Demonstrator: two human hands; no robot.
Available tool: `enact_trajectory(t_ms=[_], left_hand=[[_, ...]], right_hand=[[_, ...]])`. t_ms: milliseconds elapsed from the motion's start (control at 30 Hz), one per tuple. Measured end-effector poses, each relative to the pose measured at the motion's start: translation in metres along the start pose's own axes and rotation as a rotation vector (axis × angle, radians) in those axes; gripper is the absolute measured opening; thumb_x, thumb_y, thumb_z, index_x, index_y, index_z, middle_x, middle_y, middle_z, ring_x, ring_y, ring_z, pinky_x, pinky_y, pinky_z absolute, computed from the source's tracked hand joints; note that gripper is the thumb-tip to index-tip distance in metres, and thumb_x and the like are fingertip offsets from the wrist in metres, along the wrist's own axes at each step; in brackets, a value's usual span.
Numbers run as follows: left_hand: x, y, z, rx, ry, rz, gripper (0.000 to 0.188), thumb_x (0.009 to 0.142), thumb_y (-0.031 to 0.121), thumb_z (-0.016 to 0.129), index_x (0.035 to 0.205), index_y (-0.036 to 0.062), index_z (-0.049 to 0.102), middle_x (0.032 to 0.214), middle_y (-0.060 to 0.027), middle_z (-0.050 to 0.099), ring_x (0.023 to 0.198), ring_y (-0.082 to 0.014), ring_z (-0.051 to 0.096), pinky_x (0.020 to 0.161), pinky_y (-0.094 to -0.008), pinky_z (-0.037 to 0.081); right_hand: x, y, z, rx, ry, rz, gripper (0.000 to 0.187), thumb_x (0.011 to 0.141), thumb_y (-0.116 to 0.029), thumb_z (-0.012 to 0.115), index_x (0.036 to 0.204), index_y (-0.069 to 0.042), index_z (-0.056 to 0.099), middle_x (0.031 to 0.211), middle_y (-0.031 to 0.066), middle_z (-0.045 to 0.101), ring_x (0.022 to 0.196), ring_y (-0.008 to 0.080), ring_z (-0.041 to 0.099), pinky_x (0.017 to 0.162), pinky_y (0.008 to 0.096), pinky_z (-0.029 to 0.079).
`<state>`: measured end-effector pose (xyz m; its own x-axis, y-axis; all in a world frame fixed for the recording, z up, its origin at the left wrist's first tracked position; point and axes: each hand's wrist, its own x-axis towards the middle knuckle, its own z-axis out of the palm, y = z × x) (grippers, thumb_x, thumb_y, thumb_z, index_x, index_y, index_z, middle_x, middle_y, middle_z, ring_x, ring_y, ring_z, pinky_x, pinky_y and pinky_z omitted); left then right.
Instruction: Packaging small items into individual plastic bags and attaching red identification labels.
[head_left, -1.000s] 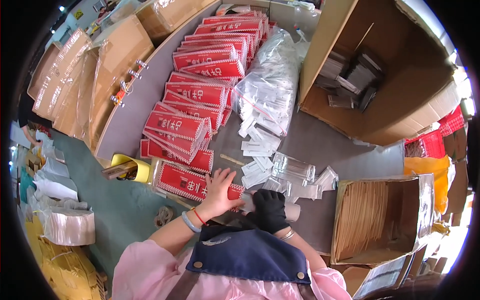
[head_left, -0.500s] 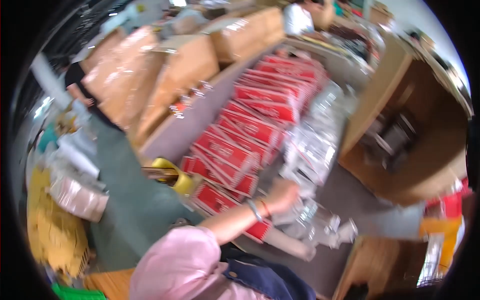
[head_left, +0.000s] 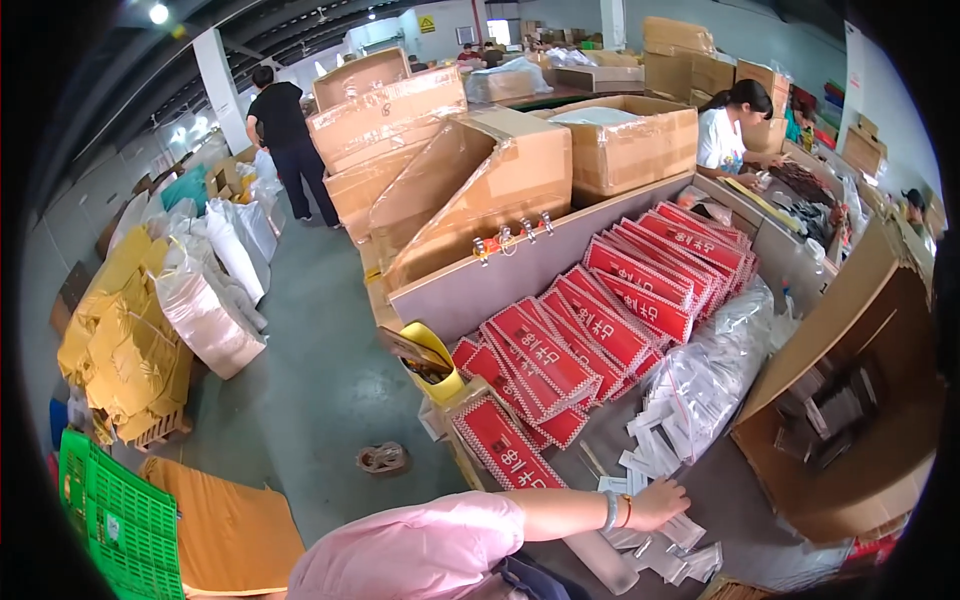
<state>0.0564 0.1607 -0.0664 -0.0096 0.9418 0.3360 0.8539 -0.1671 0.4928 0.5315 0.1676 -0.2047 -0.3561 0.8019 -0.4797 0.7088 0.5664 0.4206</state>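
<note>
My left hand, with a pink sleeve and bracelets at the wrist, reaches across the grey worktop. Its fingers are apart and slightly bent over loose small, flat white-and-clear packets; nothing shows in its grasp. Just beyond it, a clear plastic bag spills more such packets. To its left, rows of red flat packages with white checked borders overlap along the worktop. A pale roll or tube lies under my forearm. My right hand is out of sight.
A tilted cardboard box at right holds packets. A yellow container hangs at the worktop's left corner. Large cartons stand behind the raised edge. Tape rolls lie on the floor. One person stands far left; another works at back right.
My view has swung toward the left and up, showing more of the room, and the blur has gone. My left hand now sits lower and farther right in view, with its fingers extended.
</note>
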Motion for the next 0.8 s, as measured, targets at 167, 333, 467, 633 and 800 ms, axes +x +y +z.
enact_trajectory(t_ms=[167,333,467,633,800], left_hand=[[-0.026,0.017,-0.028,-0.452,-0.191,0.003,0.023,0.071,0.015,0.076,0.084,0.0090,0.059,0.072,-0.0110,0.062,0.069,-0.0340,0.062,0.060,-0.0447,0.046],[-0.092,0.015,-0.076,-0.115,-0.252,0.092,0.022,0.062,0.019,0.076,0.080,0.0095,0.067,0.084,-0.0098,0.064,0.085,-0.0318,0.063,0.073,-0.0450,0.050],[-0.112,0.011,-0.132,-0.040,-0.091,-0.055,0.055,0.059,0.021,0.084,0.109,0.0088,0.067,0.108,-0.0084,0.059,0.102,-0.0305,0.056,0.086,-0.0448,0.045],[-0.133,-0.003,-0.121,0.032,-0.237,-0.016,0.061,0.062,0.027,0.084,0.115,0.0054,0.065,0.119,-0.0089,0.058,0.112,-0.0303,0.052,0.096,-0.0464,0.039],[-0.125,0.018,-0.121,0.028,-0.248,-0.002,0.068,0.063,0.025,0.083,0.124,0.0049,0.059,0.125,-0.0096,0.054,0.115,-0.0314,0.048,0.101,-0.0464,0.036]], right_hand=[[0.024,-0.056,-0.120,0.586,0.285,-0.191,0.030,0.093,-0.018,0.054,0.115,-0.004,0.067,0.104,0.0133,0.069,0.088,0.0246,0.066,0.081,0.0386,0.051],[-0.050,-0.072,-0.213,1.103,0.415,-0.061,0.028,0.091,-0.008,0.056,0.118,-0.004,0.066,0.101,0.0093,0.070,0.084,0.0249,0.066,0.077,0.0381,0.051],[-0.054,-0.093,-0.255,0.926,0.433,-0.369,0.038,0.085,-0.012,0.062,0.123,-0.013,0.066,0.091,0.0164,0.060,0.086,0.0362,0.060,0.074,0.0421,0.050],[-0.049,-0.110,-0.275,0.778,0.271,-0.385,0.036,0.084,-0.013,0.065,0.120,-0.018,0.067,0.086,0.0143,0.060,0.084,0.0341,0.060,0.074,0.0444,0.049],[-0.025,-0.142,-0.262,1.011,0.625,-0.455,0.022,0.080,-0.011,0.069,0.102,-0.013,0.073,0.090,0.0149,0.066,0.082,0.0327,0.064,0.073,0.0428,0.051]])
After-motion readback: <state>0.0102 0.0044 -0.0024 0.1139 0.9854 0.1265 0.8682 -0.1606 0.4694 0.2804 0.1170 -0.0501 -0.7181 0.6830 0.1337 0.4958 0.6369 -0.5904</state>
